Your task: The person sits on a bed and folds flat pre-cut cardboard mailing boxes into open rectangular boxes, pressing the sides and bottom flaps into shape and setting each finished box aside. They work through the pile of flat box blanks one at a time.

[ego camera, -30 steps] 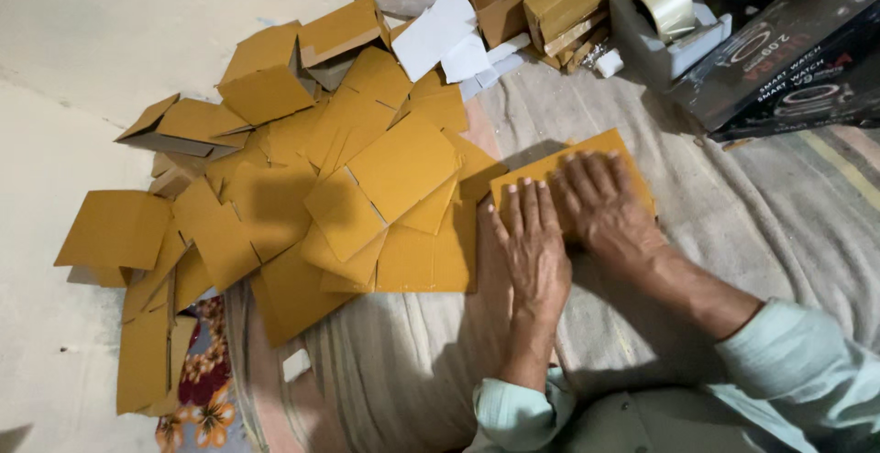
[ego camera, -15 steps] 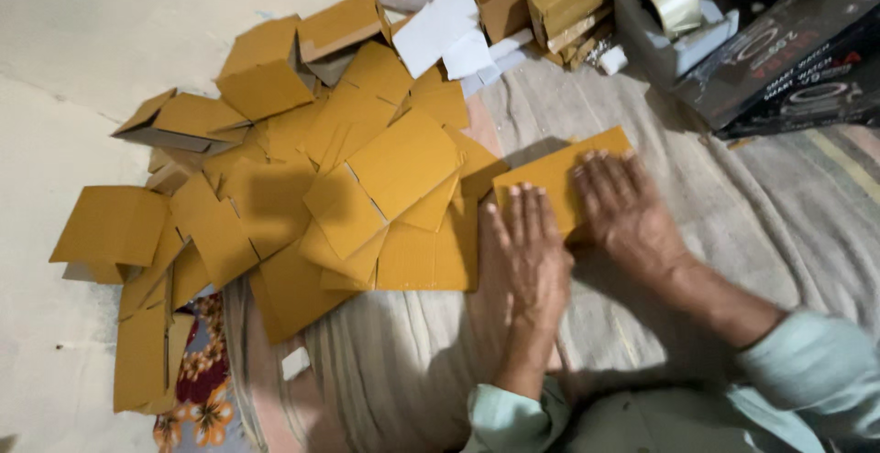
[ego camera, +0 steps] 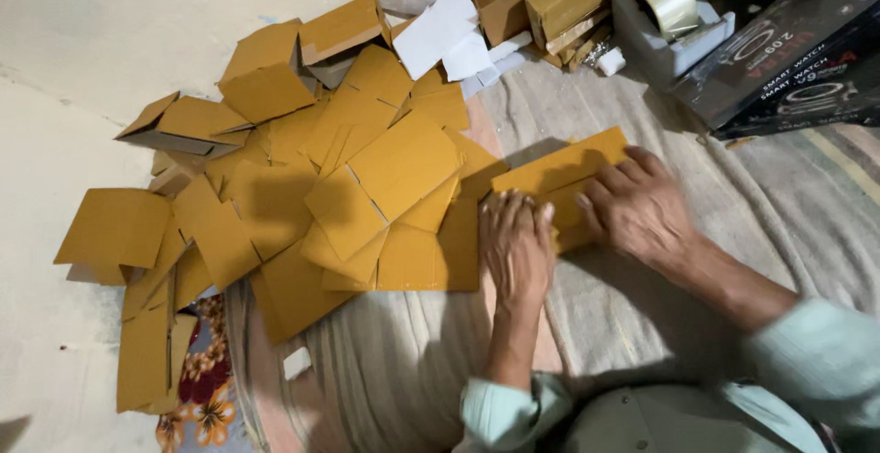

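A flat, matte brown cardboard blank point(ego camera: 559, 171) lies on a ribbed grey blanket point(ego camera: 660, 325), its long edge running diagonally. The left hand point(ego camera: 515, 244) presses palm-down on its near-left end, fingers together. The right hand point(ego camera: 637, 207) lies flat on its right part, fingers slightly spread. To the left, a loose pile of flat cardboard blanks point(ego camera: 367, 187) overlaps, too many to count. Bare blanket lies on the near and right sides. Beyond stand 1 grey tape dispenser point(ego camera: 665, 17) and 2 black boxes point(ego camera: 788, 49).
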The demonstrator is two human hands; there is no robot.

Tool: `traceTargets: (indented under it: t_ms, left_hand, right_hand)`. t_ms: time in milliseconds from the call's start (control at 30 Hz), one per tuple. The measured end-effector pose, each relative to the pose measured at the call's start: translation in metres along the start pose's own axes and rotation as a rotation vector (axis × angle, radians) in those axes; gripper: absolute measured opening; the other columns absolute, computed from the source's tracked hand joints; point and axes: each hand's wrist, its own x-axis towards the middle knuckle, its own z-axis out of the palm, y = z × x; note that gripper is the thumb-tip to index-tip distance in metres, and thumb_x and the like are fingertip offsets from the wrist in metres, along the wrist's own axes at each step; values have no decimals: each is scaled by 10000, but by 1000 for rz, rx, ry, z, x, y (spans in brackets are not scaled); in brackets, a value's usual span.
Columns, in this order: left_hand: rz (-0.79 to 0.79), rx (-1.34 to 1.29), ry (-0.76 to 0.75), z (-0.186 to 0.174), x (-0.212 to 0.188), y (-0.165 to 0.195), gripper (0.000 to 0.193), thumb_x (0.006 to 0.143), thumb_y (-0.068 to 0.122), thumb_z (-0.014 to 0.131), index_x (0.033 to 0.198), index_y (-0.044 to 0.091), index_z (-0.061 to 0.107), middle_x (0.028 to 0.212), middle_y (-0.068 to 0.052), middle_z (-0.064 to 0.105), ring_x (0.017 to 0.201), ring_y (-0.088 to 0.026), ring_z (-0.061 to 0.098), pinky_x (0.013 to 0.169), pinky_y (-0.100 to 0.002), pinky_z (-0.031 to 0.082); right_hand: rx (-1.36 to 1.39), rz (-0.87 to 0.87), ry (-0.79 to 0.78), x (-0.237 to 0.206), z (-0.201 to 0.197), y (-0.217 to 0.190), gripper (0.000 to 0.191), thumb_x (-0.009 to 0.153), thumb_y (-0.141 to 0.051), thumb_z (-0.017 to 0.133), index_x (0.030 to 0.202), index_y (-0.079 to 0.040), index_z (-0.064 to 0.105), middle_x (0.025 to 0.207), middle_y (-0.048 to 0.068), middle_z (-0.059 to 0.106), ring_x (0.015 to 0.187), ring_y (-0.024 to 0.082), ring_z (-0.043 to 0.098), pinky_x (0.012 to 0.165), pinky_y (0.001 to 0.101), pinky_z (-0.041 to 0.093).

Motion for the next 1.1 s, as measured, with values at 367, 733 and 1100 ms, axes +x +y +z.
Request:
traceTargets:
  t_ms: [367,733,1100]
  left_hand:
    - [-154,-42,-167,39,65,-3,334,1009,299,503,1182,49,639,1270,-230,612,1215,-440,544,995,-552,468]
    - [-318,-31,-227,33,75,-2,399,1081,373,442,1079,77,708,1194,-169,686,1141,-388,620,918,-556,512]
    - [-279,-4,-220,21,73,3,371,1059,350,471,1053,67,711,1113,-176,719,1073,-376,649,969,-523,476]
  right_hand:
    - [-39,-84,211,72,13,4,352,965,-410,572,968,-73,677,922,129,692,915,322,648,862,444,472]
    - [-87,257,255,72,19,6,254,939,-254,573,1026,-52,702,1024,166,712,989,333,640,780,504,492]
    - [-56,24,122,67,5,0,299,1003,-359,569,978,-77,666,911,119,708,924,302,685,867,458,507]
